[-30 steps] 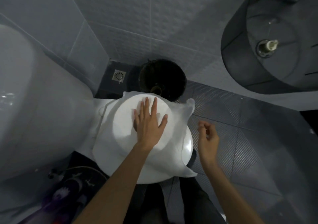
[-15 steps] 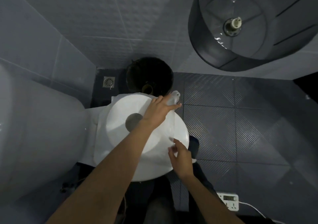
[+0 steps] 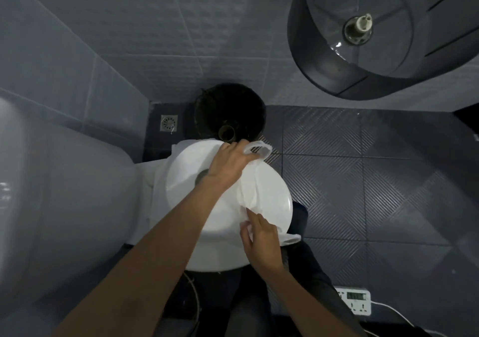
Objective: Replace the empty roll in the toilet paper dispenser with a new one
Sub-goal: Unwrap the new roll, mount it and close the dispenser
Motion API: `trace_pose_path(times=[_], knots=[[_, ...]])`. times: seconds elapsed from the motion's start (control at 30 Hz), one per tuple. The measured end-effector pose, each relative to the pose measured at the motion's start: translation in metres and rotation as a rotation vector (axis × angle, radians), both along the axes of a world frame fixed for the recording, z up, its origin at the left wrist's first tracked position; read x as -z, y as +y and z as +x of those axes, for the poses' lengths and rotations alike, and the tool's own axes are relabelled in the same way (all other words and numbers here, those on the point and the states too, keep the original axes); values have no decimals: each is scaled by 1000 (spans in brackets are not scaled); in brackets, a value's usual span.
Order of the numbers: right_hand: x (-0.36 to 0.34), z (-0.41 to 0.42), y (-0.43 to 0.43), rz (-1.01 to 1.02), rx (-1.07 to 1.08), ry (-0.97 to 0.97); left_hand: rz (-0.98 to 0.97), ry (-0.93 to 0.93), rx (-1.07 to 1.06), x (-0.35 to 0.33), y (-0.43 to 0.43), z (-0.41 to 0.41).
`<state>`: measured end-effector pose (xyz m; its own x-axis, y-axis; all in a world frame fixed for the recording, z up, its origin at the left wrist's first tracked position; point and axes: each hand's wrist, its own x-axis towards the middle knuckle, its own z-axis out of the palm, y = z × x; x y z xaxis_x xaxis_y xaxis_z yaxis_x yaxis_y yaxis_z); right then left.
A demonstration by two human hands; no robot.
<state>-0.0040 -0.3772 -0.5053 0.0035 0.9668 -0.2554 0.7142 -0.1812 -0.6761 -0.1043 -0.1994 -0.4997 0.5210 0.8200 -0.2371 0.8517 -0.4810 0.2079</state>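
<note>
Head view looks straight down on a large white paper roll (image 3: 197, 171), a wide flat disc with a small dark core hole (image 3: 201, 176) at its middle, part hidden under the left wrist. The roll sits low in front of the person, between the white toilet (image 3: 64, 194) on the left and the dark ribbed floor tiles (image 3: 363, 181) on the right. A thin white plastic bag (image 3: 248, 196) wraps it: the film is drawn over the right half of the face in creases, and flat flaps stick out under the roll's left edge.

The left hand (image 3: 228, 165) lies across the top of the roll with its fingers curled shut on a bunched loop of the bag at the far rim, the loop standing up just past the knuckles. The right hand (image 3: 261, 238) is at the near right edge, fingertips pinched on a crumpled fold of the same film where it meets the roll's side.

Beyond the roll stands a round black bin (image 3: 230, 111) with a brown cardboard tube (image 3: 226, 132) lying in it near its front wall; a square floor drain (image 3: 169, 123) is beside the bin in the corner. The dispenser (image 3: 375, 38) hangs open at upper right, a dark round housing with a bare spindle (image 3: 359, 27) at its centre. A white power strip (image 3: 353, 303) lies on the floor at lower right
</note>
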Motion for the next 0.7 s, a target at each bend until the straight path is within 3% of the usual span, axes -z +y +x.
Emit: trace_pose_path(times=[0.17,0.37,0.7], knots=[[3,-6,-21,-25,-58,-110,-92,299,27,-4,1,-49],[14,-22,-38,46,-190,-280,-35,364,78,5,-5,-74],[14,-43,-31,31,-355,-76,95,317,1,20,-4,-95]])
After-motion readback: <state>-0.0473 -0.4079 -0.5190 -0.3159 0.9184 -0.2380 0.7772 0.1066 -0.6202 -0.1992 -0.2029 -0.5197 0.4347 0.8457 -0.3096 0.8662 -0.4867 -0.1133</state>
